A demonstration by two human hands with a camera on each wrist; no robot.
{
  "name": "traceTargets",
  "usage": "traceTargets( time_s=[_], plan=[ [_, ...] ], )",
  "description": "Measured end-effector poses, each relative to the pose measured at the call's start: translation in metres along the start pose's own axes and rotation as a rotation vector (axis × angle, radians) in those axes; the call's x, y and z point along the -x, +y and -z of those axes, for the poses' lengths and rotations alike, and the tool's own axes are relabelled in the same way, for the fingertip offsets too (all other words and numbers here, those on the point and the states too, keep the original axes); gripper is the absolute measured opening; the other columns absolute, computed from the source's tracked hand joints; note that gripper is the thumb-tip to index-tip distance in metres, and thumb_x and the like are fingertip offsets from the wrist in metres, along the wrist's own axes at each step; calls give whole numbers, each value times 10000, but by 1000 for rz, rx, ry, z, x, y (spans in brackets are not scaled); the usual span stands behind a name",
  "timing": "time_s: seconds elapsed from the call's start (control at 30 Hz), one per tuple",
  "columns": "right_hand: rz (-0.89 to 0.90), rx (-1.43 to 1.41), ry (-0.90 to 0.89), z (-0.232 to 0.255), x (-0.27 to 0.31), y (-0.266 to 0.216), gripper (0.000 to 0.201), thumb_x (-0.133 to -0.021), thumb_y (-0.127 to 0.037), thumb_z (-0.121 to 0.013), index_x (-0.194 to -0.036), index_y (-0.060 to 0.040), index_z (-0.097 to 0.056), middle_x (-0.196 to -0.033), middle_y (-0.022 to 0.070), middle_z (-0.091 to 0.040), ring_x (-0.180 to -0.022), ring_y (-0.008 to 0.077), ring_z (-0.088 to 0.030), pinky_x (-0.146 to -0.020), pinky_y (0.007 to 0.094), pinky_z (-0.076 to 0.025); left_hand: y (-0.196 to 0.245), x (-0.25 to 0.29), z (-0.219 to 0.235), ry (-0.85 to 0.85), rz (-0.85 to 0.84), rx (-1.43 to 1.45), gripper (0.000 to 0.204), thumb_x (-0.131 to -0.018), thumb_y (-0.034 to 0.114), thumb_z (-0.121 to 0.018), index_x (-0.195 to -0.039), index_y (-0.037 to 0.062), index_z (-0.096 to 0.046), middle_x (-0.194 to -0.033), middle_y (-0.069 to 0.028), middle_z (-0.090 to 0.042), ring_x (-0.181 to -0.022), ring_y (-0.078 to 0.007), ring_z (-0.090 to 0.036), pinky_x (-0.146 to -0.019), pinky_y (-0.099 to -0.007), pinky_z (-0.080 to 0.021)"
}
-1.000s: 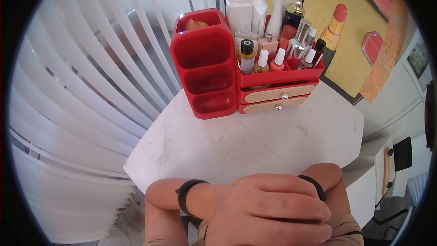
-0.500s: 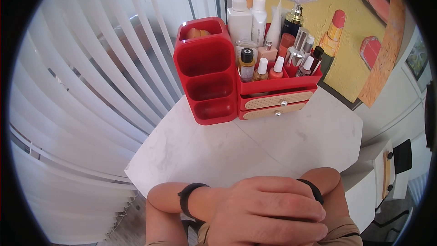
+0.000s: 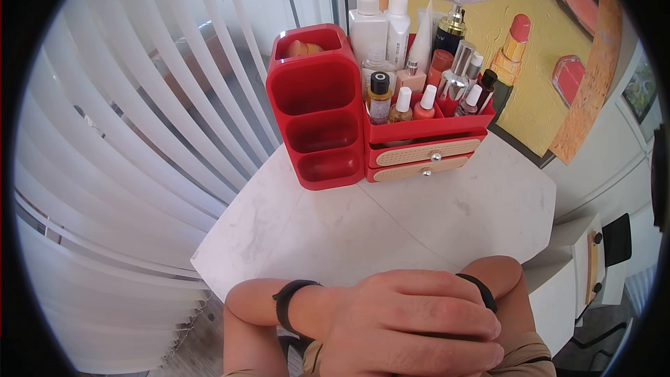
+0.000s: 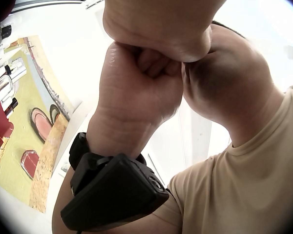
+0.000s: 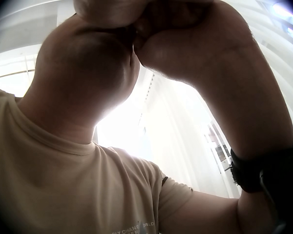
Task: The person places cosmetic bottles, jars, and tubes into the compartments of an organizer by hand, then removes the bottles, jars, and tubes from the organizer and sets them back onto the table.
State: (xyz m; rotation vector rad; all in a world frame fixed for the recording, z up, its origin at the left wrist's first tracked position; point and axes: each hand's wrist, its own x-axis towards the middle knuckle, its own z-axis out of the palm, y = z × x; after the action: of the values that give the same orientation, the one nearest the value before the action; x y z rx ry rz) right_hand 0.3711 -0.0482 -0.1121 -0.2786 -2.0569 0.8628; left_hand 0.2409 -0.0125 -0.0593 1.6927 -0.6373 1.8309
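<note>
Both hands are together close in front of the head camera, near the chin in the wrist views. My left hand [image 3: 419,321] lies across in front, back toward the head camera, its fingers side by side and loosely bent. My right hand [image 4: 136,95] is behind it, mostly hidden in the head view; the left wrist view shows its palm side, with bent fingertips [image 4: 154,63] tucked between the hands. No object shows in either hand. Beyond the hands, a red makeup organizer [image 3: 314,63] stands on a white marbled table [image 3: 335,230].
White bottles [image 3: 368,28], nail polish bottles [image 3: 424,105] and other cosmetics fill the organizer's upper right tray. Below are two drawers with rattan-look fronts [image 3: 419,155]. Vertical blinds [image 3: 139,153] hang left; a makeup painting [image 3: 534,91] leans behind. A white cabinet [image 3: 558,286] stands right.
The head view has tipped slightly, so the organizer and painting sit a little lower than one second ago. The hands keep their pose together.
</note>
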Motion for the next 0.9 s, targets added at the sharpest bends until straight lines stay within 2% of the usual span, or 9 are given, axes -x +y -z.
traceTargets(
  time_s=[0.03,0.07,0.13,0.37,0.43,0.47,0.53,0.67,0.9],
  plan=[
    [0,-1,-2,0,0,0,162,-958,-188,-693,-893,-49,-644,-767,40,-606,-683,223,-619,-602,310,-495,12,1,6,-132,369,54,278,-996,148,-552,-1035,-83,-701,-1050,-222,-679,-906,-397,-680,-822,-433,-588],
    [-1,-3,-4,0,0,-1,161,-958,-188,-694,-893,-49,-644,-767,40,-606,-682,223,-619,-601,310,-495,0,0,0,-131,371,54,278,-996,148,-552,-1035,-83,-701,-1050,-222,-679,-906,-397,-680,-822,-433,-588],
    [0,-5,-9,1,0,-1,159,-957,-186,-695,-893,-49,-643,-767,40,-605,-682,223,-618,-600,310,-495,-36,-3,-17,129,-371,-61,488,-1101,337,-395,-923,30,-730,-784,-180,-729,-681,-309,-700,-597,-382,-570],
    [7,-4,-25,0,0,-1,155,-955,-180,-698,-894,-50,-641,-768,41,-605,-680,223,-617,-597,308,-493,-22,-1,-11,124,-371,-59,481,-1099,332,-399,-923,29,-730,-790,-177,-729,-700,-314,-704,-614,-383,-575],
    [13,-2,-30,1,-2,-1,153,-955,-179,-698,-894,-50,-641,-769,41,-604,-679,223,-616,-596,308,-493,13,1,8,-155,403,83,347,-1011,263,-574,-1068,-54,-703,-1071,-222,-682,-929,-398,-682,-836,-455,-577],
    [17,1,-34,2,-2,-1,153,-954,-178,-699,-894,-50,-641,-769,41,-604,-679,223,-616,-596,308,-493,1,-1,3,-158,399,82,347,-1011,263,-574,-1068,-54,-703,-1071,-222,-682,-929,-398,-682,-836,-455,-577],
    [28,8,-41,4,-5,-2,152,-954,-176,-700,-894,-50,-640,-769,41,-604,-678,223,-616,-595,308,-492,-35,-5,-10,65,-364,-59,477,-1099,326,-407,-920,21,-727,-813,-176,-734,-721,-320,-709,-617,-383,-577],
    [71,35,-62,11,-16,-6,149,-952,-173,-701,-895,-50,-639,-770,41,-604,-677,223,-615,-593,307,-491,-27,-7,-3,-18,-387,-47,500,-1106,336,-398,-915,8,-725,-847,-174,-740,-749,-326,-714,-627,-387,-578],
    [209,93,-80,25,-47,-18,145,-950,-167,-704,-895,-50,-638,-771,42,-603,-675,223,-613,-589,306,-490,1,-22,9,-190,-8,-6,533,-1106,326,-362,-922,-12,-730,-872,-175,-742,-791,-335,-712,-653,-400,-576]
  ],
)
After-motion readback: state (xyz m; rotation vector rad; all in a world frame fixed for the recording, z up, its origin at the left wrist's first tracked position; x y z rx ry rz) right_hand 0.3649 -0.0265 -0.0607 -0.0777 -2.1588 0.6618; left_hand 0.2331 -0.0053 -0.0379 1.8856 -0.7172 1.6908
